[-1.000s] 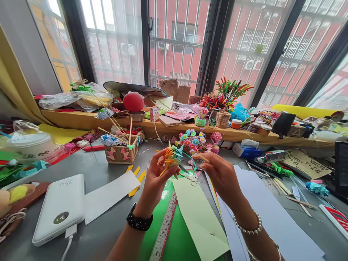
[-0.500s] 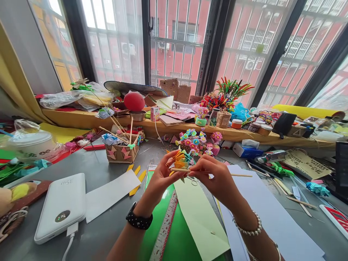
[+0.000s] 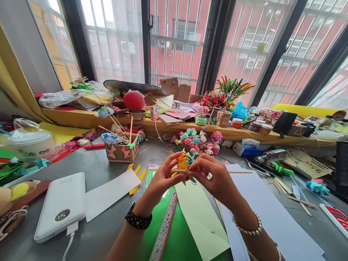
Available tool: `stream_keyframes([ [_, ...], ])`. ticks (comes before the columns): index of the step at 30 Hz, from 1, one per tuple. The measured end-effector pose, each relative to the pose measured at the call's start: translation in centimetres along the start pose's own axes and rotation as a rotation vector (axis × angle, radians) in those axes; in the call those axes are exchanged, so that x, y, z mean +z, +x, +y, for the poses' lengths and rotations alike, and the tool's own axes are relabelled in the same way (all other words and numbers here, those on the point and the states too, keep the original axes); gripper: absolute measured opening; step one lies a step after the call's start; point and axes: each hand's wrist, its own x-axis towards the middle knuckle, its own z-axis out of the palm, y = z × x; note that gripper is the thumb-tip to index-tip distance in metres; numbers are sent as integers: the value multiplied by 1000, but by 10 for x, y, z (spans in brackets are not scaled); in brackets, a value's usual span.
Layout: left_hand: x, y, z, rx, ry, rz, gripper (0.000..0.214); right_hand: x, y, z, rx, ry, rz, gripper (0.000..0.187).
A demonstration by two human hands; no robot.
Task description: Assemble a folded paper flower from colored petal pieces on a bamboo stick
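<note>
My left hand (image 3: 161, 181) is closed around a folded paper flower (image 3: 183, 160) of orange, yellow and teal, held up over the table. My right hand (image 3: 216, 177) pinches a thin wooden stick (image 3: 240, 172) that lies level, its left end pushed in at the flower and its right end pointing right. Both hands meet at the flower, above a pale green paper strip (image 3: 199, 217) and a green sheet (image 3: 174, 235). A black watch sits on my left wrist, bead bracelets on my right.
A white power bank (image 3: 61, 206) with a cable lies at the left beside a white card (image 3: 108, 194). A cardboard box of sticks (image 3: 121, 152), a pot of paper flowers (image 3: 197, 141), a ruler (image 3: 164, 228), lilac sheets (image 3: 272, 214) and window-ledge clutter surround the hands.
My right hand came in from apart to meet the left at the flower, now holding the stick level against it. Both hands have shifted slightly right and down.
</note>
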Motion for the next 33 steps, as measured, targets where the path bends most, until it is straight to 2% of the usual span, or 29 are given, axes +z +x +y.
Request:
stream_keyframes([
  [6, 6, -3, 5, -65, -43, 47, 52, -3, 0, -1, 8, -7, -61, 5],
  [14, 3, -5, 7, -127, 33, -19, 58, -6, 0, 1, 36, 20, -151, 7],
  [23, 0, -4, 7, -159, -46, -34, 57, 2, 0, 2, -18, 80, -19, 13],
  [27, 1, -3, 7, -131, -87, -45, 49, 6, -1, 0, -52, 37, 79, 14],
  [29, 3, -4, 8, -136, -50, -41, 52, 7, -1, 0, -75, 19, 110, 14],
  [31, 4, -4, 9, -105, 76, 25, 57, 7, -1, 1, -86, -5, 124, 14],
  [33, 4, -4, 9, 18, 302, 168, 61, 7, 0, 2, -78, -49, 130, 14],
])
